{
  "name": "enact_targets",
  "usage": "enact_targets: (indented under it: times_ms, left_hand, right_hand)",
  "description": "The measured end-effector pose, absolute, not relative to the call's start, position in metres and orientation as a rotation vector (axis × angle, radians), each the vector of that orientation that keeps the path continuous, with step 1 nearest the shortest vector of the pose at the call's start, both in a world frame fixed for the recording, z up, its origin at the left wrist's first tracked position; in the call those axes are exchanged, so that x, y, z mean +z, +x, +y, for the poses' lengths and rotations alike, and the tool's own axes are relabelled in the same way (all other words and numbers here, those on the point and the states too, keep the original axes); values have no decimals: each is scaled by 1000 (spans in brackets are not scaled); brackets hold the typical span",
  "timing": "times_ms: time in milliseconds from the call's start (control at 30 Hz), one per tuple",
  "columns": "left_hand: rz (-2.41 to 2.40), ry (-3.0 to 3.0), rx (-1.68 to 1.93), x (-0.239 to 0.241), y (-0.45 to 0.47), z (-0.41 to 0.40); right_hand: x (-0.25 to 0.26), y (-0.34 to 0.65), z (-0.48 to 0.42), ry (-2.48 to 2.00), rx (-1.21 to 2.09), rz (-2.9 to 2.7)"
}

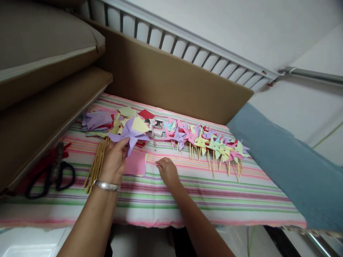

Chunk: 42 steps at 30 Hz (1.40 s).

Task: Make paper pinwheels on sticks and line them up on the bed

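A purple paper pinwheel [130, 134] is pinched at its middle by the thumb and fingers of my left hand [116, 153]. My right hand [167, 169] is closed in a pinch just above the striped cloth, to the right of a pink paper sheet [135, 163]. Whatever is between its fingertips is too small or hidden to tell. A few tiny metal bits [154, 144] lie on the cloth between the hands. Beneath and beside my left wrist lies a bundle of thin wooden sticks [93, 167].
Finished pinwheels on sticks [203, 139] lie in a row at the right. Purple paper squares [96, 120] and a small open box [157, 127] stand behind my hands. Black-handled scissors [53, 176] lie at the left, near stacked cushions [53, 85]. A brown board [166, 82] borders the back.
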<state>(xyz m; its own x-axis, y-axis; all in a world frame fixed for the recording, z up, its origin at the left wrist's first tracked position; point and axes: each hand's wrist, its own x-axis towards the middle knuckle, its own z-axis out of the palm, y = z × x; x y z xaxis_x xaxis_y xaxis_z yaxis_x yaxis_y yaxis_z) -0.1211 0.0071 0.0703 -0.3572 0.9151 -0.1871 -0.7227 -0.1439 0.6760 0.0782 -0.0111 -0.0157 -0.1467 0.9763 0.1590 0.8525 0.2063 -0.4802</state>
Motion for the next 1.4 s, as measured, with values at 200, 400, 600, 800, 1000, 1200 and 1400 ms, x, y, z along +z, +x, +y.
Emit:
enact_targets:
  times_ms: [200, 400, 600, 800, 1000, 1200, 1400]
  left_hand:
    - [836, 332, 1734, 68, -120, 8]
    - [853, 340, 1679, 64, -114, 8]
    - [910, 364, 1685, 63, -113, 10]
    - [880, 376, 1703, 63, -111, 13]
    - [897, 357, 1642, 61, -104, 12]
    - [901, 363, 1633, 61, -102, 12]
    - [897, 342, 1662, 60, -106, 14]
  right_hand:
    - [-19, 72, 3, -1827, 288, -2122]
    - [-18, 68, 15, -1872, 283, -2155]
    - [-11, 83, 12, -1773, 361, -2049]
    - [-17, 91, 0, -1653, 358, -2042]
    - [-24, 80, 9, -1658, 271, -2114]
    - [-22, 78, 27, -1713, 265, -2097]
    - [-19, 91, 22, -1662, 328, -2014]
